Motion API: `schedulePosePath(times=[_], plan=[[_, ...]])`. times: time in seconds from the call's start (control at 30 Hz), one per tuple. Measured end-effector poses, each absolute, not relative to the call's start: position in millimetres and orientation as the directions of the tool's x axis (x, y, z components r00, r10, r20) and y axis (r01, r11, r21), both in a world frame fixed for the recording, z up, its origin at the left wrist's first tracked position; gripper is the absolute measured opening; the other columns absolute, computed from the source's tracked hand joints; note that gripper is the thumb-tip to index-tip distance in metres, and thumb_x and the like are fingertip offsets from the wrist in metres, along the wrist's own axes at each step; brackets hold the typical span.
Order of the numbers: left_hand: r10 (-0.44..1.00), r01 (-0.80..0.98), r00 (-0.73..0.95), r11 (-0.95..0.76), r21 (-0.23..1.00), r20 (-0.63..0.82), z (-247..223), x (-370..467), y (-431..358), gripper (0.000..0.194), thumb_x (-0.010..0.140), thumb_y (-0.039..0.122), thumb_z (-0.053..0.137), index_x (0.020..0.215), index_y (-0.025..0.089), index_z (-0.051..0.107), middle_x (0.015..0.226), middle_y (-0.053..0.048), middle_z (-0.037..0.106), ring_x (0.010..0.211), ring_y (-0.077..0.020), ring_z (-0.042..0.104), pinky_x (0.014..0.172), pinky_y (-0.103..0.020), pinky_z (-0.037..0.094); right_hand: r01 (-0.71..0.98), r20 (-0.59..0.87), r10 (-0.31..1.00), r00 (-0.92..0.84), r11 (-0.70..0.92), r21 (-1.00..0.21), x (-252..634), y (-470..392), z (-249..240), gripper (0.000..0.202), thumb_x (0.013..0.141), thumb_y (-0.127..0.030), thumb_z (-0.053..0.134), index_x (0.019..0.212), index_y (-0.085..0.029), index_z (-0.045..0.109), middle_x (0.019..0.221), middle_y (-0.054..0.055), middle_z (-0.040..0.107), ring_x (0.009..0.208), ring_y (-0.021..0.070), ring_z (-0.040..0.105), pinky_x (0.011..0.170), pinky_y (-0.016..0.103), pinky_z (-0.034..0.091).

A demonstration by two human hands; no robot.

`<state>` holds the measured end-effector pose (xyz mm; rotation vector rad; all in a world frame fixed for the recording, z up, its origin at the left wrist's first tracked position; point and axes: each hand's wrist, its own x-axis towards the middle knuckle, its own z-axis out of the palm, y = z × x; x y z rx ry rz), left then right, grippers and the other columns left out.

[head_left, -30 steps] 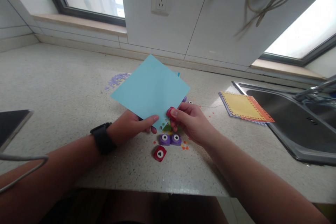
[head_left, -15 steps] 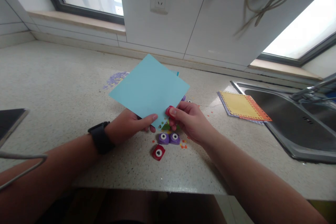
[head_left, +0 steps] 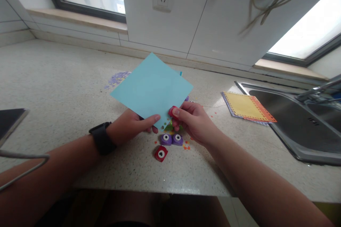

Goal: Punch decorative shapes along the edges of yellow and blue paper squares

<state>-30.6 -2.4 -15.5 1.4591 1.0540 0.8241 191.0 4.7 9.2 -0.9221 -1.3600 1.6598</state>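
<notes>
A square sheet of light blue paper [head_left: 151, 88] is held up over the counter, one corner pointing toward me. My left hand [head_left: 140, 122] grips its lower left edge, thumb on top and fingers underneath. Between thumb and fingers, my right hand [head_left: 193, 118] holds a red craft punch [head_left: 173, 111] on the paper's lower right edge. Several small cut-out holes run along that edge near the bottom corner. Just below lie two purple craft punches [head_left: 172, 139] side by side, and a red craft punch [head_left: 161, 153] with a heart mark. Something green shows partly behind the paper.
Purple paper bits [head_left: 117, 78] are heaped behind the sheet at left; orange bits [head_left: 187, 146] lie by the purple punches. A stack of punched yellow and orange paper [head_left: 243, 106] overlaps the rim of the steel sink [head_left: 290, 142]. A dark device [head_left: 12, 122] with a cable sits at far left.
Hardly anything differs: the view has shifted slightly. Both hands keep their holds, and the red punch stays at the same edge of the blue paper.
</notes>
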Motion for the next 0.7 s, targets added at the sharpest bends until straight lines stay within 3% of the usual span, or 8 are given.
schedulePosePath(times=[0.7], plan=[[0.93, 0.204, 0.365, -0.03, 0.978, -0.047, -16.8, -30.5, -2.5, 0.035, 0.086, 0.052, 0.069, 0.08, 0.017, 0.07, 0.069, -0.004, 0.075, 0.065, -0.0203, 0.074, 0.066, -0.032, 0.062, -0.131, -0.022, 0.895, -0.446, -0.09, -0.987, 191.4, 4.2, 10.2, 0.025, 0.087, -0.036, 0.077, 0.08, -0.015, 0.065, 0.066, 0.0, 0.064, 0.056, 0.0094, 0.058, 0.055, 0.024, 0.048]])
